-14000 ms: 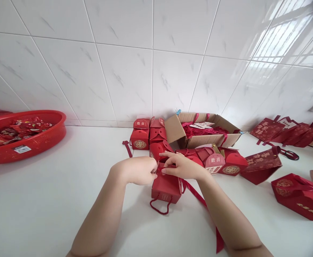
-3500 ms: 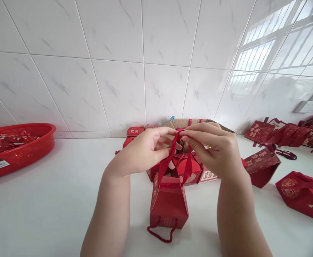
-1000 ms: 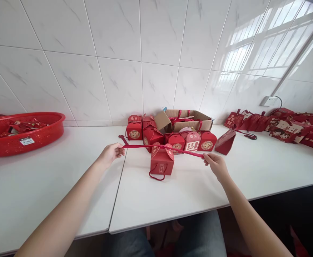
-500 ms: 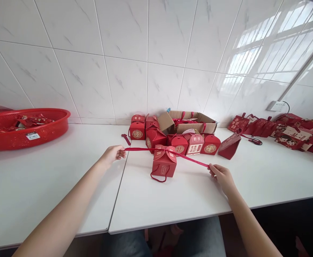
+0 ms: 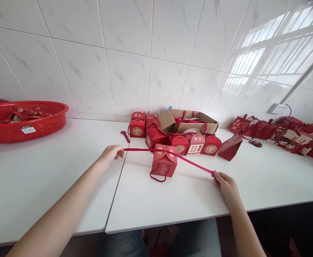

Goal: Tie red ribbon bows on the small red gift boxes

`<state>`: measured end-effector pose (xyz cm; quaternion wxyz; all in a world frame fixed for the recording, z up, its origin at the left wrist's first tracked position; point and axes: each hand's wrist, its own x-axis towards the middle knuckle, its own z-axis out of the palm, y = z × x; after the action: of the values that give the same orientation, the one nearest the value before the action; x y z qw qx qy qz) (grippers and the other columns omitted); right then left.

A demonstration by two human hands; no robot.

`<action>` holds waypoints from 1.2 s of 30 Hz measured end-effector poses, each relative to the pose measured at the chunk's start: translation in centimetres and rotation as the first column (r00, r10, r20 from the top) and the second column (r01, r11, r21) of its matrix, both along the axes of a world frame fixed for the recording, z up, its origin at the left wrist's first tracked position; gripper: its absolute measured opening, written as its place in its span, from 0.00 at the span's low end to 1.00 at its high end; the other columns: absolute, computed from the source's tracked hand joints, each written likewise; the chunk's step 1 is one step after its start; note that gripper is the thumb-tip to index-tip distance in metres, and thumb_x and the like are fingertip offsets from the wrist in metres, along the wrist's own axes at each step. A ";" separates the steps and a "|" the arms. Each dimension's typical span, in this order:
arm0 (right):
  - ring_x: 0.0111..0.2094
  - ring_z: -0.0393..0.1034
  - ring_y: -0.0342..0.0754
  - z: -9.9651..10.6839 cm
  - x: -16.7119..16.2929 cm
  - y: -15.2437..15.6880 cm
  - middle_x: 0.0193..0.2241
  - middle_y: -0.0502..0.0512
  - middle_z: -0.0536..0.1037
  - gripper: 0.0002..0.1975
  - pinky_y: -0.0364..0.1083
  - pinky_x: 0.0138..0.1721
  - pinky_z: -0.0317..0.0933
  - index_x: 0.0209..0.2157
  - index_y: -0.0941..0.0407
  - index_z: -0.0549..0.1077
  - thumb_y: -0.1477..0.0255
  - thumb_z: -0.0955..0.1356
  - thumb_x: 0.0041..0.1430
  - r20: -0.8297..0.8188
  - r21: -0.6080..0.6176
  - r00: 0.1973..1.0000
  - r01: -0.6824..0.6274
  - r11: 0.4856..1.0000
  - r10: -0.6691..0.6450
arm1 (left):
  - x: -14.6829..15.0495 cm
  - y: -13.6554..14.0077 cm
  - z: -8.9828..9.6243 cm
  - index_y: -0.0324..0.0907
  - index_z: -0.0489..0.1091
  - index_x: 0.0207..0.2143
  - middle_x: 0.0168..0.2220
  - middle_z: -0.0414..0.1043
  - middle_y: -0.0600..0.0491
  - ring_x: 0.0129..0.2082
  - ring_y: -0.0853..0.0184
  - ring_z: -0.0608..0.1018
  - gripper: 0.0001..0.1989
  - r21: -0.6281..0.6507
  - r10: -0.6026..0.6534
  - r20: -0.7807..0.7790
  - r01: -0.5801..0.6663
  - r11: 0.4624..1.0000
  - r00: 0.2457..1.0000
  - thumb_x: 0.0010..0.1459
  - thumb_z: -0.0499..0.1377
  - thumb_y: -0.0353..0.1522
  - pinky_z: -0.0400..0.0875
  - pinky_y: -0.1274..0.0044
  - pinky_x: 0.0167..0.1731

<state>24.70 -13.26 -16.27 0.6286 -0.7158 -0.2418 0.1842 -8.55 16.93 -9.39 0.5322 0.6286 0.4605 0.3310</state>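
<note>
A red gift box (image 5: 164, 165) with gold lettering and a rope handle stands upright on the white table. Through slots in its closed top runs a red ribbon (image 5: 195, 165), stretched out to both sides. My left hand (image 5: 111, 156) pinches the ribbon's left end, clear of the table. The right end is pinched between thumb and fingers of my right hand (image 5: 226, 184), a little lower and nearer to me. Neither hand touches the box itself. Directly behind it is a row of similar red boxes (image 5: 210, 145).
An open cardboard carton (image 5: 192, 127) with red ribbons stands against the tiled wall. To the left is a red plastic basket (image 5: 46, 116) holding red packets. Scissors (image 5: 255, 143) and several red bags (image 5: 293, 139) lie at the right. A seam divides the white tabletop (image 5: 73, 178).
My right hand has moved right and slightly toward me, drawing its side of the ribbon farther out. My left hand has stayed nearly where it was. The view has shifted slightly.
</note>
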 end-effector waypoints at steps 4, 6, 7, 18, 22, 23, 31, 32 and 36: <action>0.21 0.56 0.42 0.0 0.0 0.0 0.18 0.49 0.63 0.23 0.42 0.22 0.54 0.22 0.59 0.73 0.51 0.71 0.44 -0.026 0.023 0.999 0.046 0.999 -0.046 | 0.1 0.0 -0.2 0.40 0.66 0.15 0.18 0.70 0.52 0.21 0.66 0.72 0.07 0.063 0.016 -0.085 -0.011 0.998 0.996 0.37 0.57 0.34 0.60 0.77 0.21; 0.21 0.57 0.42 -0.1 0.1 0.0 0.18 0.49 0.64 0.23 0.42 0.22 0.54 0.22 0.59 0.73 0.51 0.72 0.44 -0.042 0.033 0.997 0.065 0.997 -0.063 | 0.1 -0.1 -0.3 0.41 0.67 0.14 0.19 0.71 0.52 0.22 0.65 0.72 0.06 0.104 0.030 -0.123 -0.017 0.994 0.992 0.38 0.57 0.34 0.60 0.77 0.22; 0.22 0.57 0.42 -0.1 0.1 0.0 0.18 0.50 0.64 0.22 0.42 0.22 0.54 0.23 0.59 0.74 0.52 0.72 0.44 -0.050 0.039 0.996 0.071 0.997 -0.069 | 0.1 -0.2 -0.3 0.41 0.67 0.14 0.19 0.71 0.53 0.22 0.65 0.72 0.06 0.125 0.038 -0.139 -0.021 0.992 0.990 0.38 0.56 0.33 0.60 0.77 0.23; 0.23 0.57 0.42 -0.2 0.4 -0.1 0.19 0.50 0.63 0.21 0.42 0.22 0.55 0.23 0.60 0.74 0.53 0.73 0.44 -0.106 0.082 0.991 0.085 0.993 -0.076 | 0.1 -0.5 0.1 0.43 0.67 0.15 0.19 0.72 0.55 0.26 0.64 0.72 0.06 0.266 0.096 -0.267 -0.023 0.964 0.959 0.41 0.55 0.33 0.61 0.78 0.27; 0.24 0.58 0.41 -0.2 0.3 0.0 0.20 0.50 0.64 0.22 0.41 0.23 0.56 0.24 0.60 0.73 0.53 0.72 0.45 -0.099 0.074 0.991 0.102 0.992 -0.094 | 0.1 -0.6 0.2 0.42 0.67 0.16 0.20 0.72 0.55 0.27 0.64 0.73 0.06 0.283 0.109 -0.300 -0.021 0.959 0.948 0.41 0.55 0.33 0.62 0.77 0.28; 0.24 0.58 0.41 -0.2 0.3 0.0 0.20 0.50 0.64 0.22 0.41 0.24 0.56 0.24 0.60 0.73 0.53 0.72 0.45 -0.093 0.067 0.991 0.107 0.992 -0.101 | 0.1 -0.6 0.2 0.42 0.67 0.16 0.21 0.72 0.55 0.28 0.64 0.73 0.06 0.281 0.109 -0.309 -0.019 0.960 0.945 0.41 0.55 0.34 0.62 0.77 0.28; 0.28 0.64 0.47 0.3 0.7 0.1 0.23 0.53 0.70 0.19 0.47 0.31 0.60 0.27 0.58 0.73 0.54 0.69 0.47 0.070 -0.080 0.994 0.087 0.993 -0.081 | 0.1 -0.1 0.1 0.41 0.68 0.23 0.29 0.76 0.49 0.34 0.58 0.77 0.10 0.259 0.083 -0.352 0.012 0.966 0.932 0.45 0.53 0.37 0.69 0.73 0.32; 0.31 0.66 0.50 0.8 0.8 0.1 0.27 0.55 0.72 0.18 0.48 0.33 0.60 0.29 0.58 0.73 0.56 0.70 0.46 0.099 -0.098 0.991 0.098 0.990 -0.088 | 0.2 -0.3 0.3 0.40 0.69 0.27 0.35 0.76 0.47 0.38 0.56 0.77 0.11 0.293 0.119 -0.351 -0.012 0.956 0.929 0.45 0.53 0.37 0.70 0.71 0.34; 0.41 0.67 0.54 3.6 0.3 1.3 0.40 0.58 0.74 0.19 0.51 0.40 0.61 0.39 0.55 0.73 0.58 0.68 0.49 0.324 -0.095 0.943 0.117 0.989 -0.080 | 1.9 -2.3 1.7 0.42 0.66 0.44 0.54 0.65 0.46 0.55 0.54 0.67 0.19 0.473 0.181 -0.289 -0.024 0.881 0.940 0.48 0.54 0.36 0.67 0.69 0.46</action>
<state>25.02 -11.91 -12.69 0.5484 -0.7817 -0.2933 0.0477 -6.61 14.61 -7.65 0.2651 0.7575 0.4825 0.3509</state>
